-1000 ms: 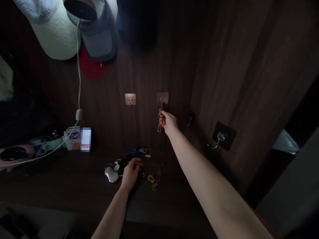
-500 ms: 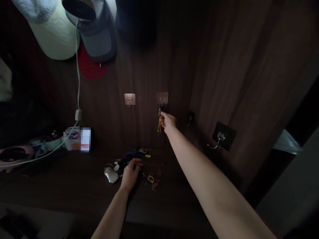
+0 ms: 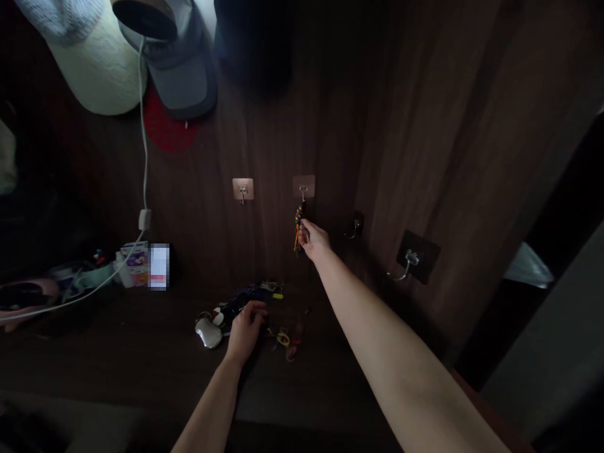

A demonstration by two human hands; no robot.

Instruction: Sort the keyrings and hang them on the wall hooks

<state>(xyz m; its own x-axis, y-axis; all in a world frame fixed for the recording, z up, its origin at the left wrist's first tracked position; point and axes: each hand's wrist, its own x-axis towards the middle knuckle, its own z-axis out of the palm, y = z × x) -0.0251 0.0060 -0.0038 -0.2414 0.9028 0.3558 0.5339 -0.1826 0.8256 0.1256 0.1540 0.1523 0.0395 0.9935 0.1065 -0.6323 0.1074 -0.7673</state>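
My right grip (image 3: 314, 244) pinched the braided, beaded cord charm (image 3: 298, 228), which hung from a metal hook (image 3: 303, 192) on a square adhesive plate (image 3: 303, 184) fixed to the dark woodgrain panel (image 3: 274, 138). My left grip (image 3: 246, 331) lay curled over a heap of keychains (image 3: 238, 308) on the bench (image 3: 117, 355), beside a glossy silver oval fob (image 3: 208, 333); whether it clenched anything, I couldn't tell.

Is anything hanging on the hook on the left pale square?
No, that hook hangs bare, while the colourful beaded cord hangs from the hook beside it.
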